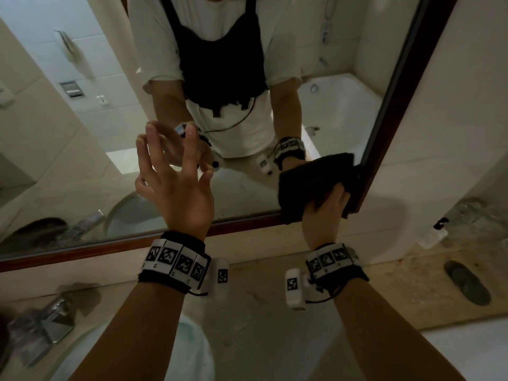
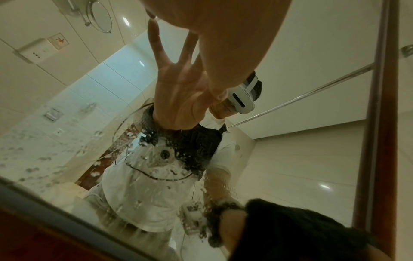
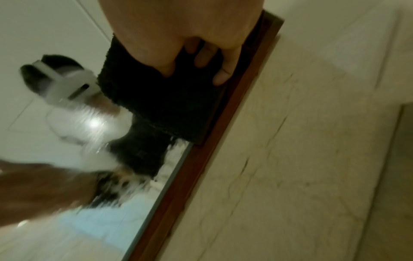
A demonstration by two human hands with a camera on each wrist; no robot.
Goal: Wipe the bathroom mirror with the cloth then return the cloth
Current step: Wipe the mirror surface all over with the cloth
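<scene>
Right hand [image 1: 323, 215]: fingers [image 3: 223, 74] press flat against a black cloth [image 1: 316, 182], with the thumb at the cloth's left edge. The cloth is pinned against the mirror [image 1: 96, 119] at its lower right corner, overlapping the dark red wooden frame [image 1: 384, 119] on the right side and reaching the frame's bottom rail. From the right wrist view, the cloth [image 3: 161, 98] lies flush on the glass beside the frame [image 3: 201, 159].

Left hand [image 1: 176, 188]: fingers [image 1: 149, 144] spread and nearly straight, holding nothing. The fingertips are at or just off the glass, meeting their reflection; contact cannot be confirmed. The left wrist view shows the palm reflected, with water droplets and streaks on the glass [image 2: 67, 150] below it.

Both wrists carry black bands with printed markers. Below the mirror lie a marble-patterned counter [image 1: 275, 312], a basin [image 1: 192, 353], and a chrome tap [image 1: 46, 325] at lower left. A dark dish [image 1: 467, 281] and glassware [image 1: 472, 213] sit at the counter's right.
</scene>
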